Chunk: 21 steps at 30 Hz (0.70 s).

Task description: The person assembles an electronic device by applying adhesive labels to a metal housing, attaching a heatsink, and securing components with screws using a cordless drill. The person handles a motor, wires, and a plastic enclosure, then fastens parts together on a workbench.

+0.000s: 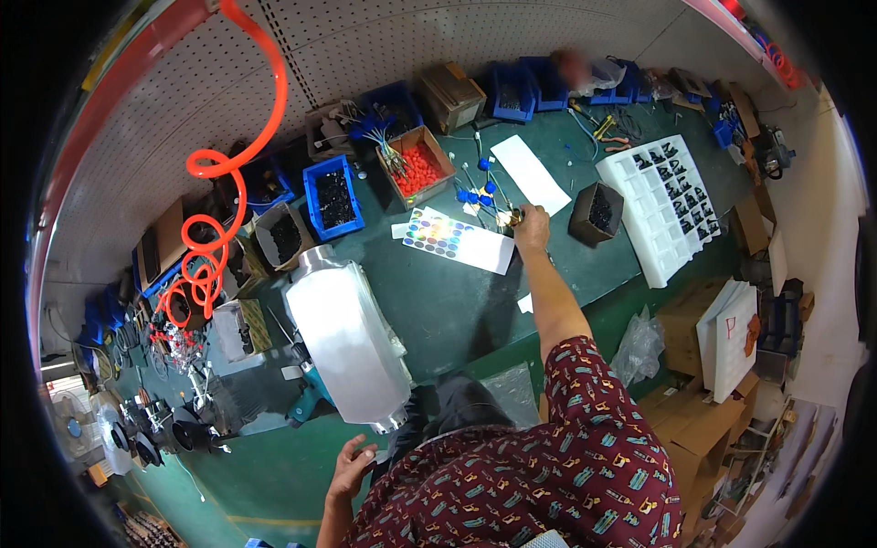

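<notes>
R hand (532, 226) narrow by blue-knobbed leads (490, 187), L hand (348, 468) half-curled; can't tell what either holds. Best: pinch 1 lead, lift slowly, clear of sticker sheet (461, 245).

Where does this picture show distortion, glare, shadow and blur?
Head view: the bench edge bows, corners go black; head view: glare whitens the silver casing and the sticker sheet; head view: shadow darkens the bench below the sheet; head view: a reddish patch looks blurred.
</notes>
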Motion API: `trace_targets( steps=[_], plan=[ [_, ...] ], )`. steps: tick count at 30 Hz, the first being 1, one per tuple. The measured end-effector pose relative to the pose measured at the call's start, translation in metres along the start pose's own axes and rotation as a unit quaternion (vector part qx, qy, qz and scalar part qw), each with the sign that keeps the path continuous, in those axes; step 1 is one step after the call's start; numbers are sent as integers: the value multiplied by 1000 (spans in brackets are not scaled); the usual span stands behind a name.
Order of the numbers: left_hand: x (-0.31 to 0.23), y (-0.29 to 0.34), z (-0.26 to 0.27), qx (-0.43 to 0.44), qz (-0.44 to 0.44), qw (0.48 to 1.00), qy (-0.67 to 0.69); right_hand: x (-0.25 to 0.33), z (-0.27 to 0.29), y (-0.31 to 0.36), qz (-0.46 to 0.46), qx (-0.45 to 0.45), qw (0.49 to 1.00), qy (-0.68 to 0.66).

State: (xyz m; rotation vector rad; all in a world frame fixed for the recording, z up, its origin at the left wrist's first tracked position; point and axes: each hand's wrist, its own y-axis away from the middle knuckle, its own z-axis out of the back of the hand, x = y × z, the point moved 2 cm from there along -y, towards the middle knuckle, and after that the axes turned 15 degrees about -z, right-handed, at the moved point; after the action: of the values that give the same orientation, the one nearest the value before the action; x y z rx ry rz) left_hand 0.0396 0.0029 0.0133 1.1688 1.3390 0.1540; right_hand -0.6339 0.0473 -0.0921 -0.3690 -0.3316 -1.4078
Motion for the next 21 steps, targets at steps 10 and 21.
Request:
trace_targets(
  steps=[10,21],
  plan=[
    [5,-4,-14,-18,46,999,-6,-18,-19,-20,101,206,969,-94],
    [11,8,-8,-13,23,999,-36,1,3,-33,35,217,971,94]
  ],
)
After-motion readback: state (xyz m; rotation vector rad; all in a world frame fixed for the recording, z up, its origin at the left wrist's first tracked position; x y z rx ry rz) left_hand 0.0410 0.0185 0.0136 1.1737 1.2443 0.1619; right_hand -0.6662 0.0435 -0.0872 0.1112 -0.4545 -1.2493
